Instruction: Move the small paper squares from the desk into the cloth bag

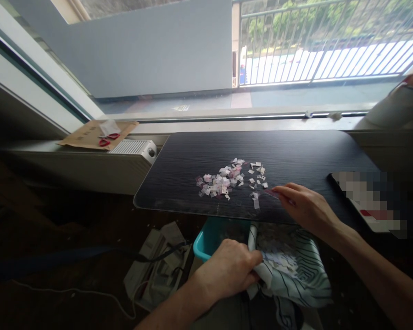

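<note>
My left hand (229, 268) is closed on the rim of a pale green, black-lined cloth bag (311, 266), below the table's front edge. Many small paper pieces (278, 256) lie inside the bag. Above the tabletop, my right hand (304, 208) pinches a thin, translucent pinkish strip (271, 193). Left of that strip lies a heap of small white and pink scraps (223, 181) on the dark table (296, 151). A looser group of white pieces (258, 172) is spread beside the heap, and a longer white scrap (256, 200) lies nearer the front edge.
A turquoise basin (201, 245) stands under the table edge, left of the bag. At the table's right lies a dark tablet-like object (365, 201), partly blurred. Red-handled scissors (105, 141) rest on a brown envelope (86, 135) on the sill, near a white radiator (134, 147).
</note>
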The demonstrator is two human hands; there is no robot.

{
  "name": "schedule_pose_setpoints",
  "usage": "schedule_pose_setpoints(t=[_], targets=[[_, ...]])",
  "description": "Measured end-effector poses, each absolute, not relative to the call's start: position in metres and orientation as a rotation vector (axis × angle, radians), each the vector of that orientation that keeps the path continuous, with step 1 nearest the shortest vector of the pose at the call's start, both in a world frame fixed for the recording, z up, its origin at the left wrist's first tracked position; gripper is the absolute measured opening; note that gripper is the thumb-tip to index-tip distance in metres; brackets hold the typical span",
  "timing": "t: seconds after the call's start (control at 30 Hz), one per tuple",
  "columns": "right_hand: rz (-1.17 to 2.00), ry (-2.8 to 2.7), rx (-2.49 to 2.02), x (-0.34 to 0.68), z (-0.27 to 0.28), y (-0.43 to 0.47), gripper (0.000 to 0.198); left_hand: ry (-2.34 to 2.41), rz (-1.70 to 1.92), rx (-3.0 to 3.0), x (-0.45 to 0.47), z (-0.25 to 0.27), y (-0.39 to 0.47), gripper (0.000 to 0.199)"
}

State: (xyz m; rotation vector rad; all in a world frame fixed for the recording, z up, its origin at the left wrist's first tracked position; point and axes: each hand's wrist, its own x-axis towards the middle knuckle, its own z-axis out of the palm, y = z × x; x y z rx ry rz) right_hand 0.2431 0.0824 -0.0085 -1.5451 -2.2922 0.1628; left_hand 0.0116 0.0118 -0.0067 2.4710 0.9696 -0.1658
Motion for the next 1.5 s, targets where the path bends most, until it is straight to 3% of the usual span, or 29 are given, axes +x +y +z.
schedule_pose_setpoints(t=[0.37, 0.67, 0.87, 1.03, 1.27, 1.5], targets=[[0.23, -2.267, -1.516, 0.233, -0.01, 0.087, 0.028, 0.962, -0.143, 2.533, 0.012, -0.006, 0.01, 0.012], [0.486, -2.312, -1.377, 0.207, -0.008, 0.08, 0.027, 0.949, -0.187, 2.544, 0.012, -0.003, 0.012, 0.015], [0.319, -2.351, -1.357, 0.188, -0.013, 0.099, 0.028, 0.964, -0.186, 2.551, 0.01, -0.001, 0.013, 0.015], [0.478, -2.477, -1.17, 0.191, -0.01, 0.09, 0.028, 0.959, -0.179, 2.522, 0.009, -0.002, 0.012, 0.016], [0.218, -2.241, -1.474, 0.224, -0.017, 0.09, 0.028, 0.935, -0.149, 2.537, 0.015, -0.002, 0.014, 0.017], [0.44, -2.374, -1.319, 0.21, -0.011, 0.076, 0.027, 0.902, -0.176, 2.572, 0.024, -0.004, 0.016, 0.02]])
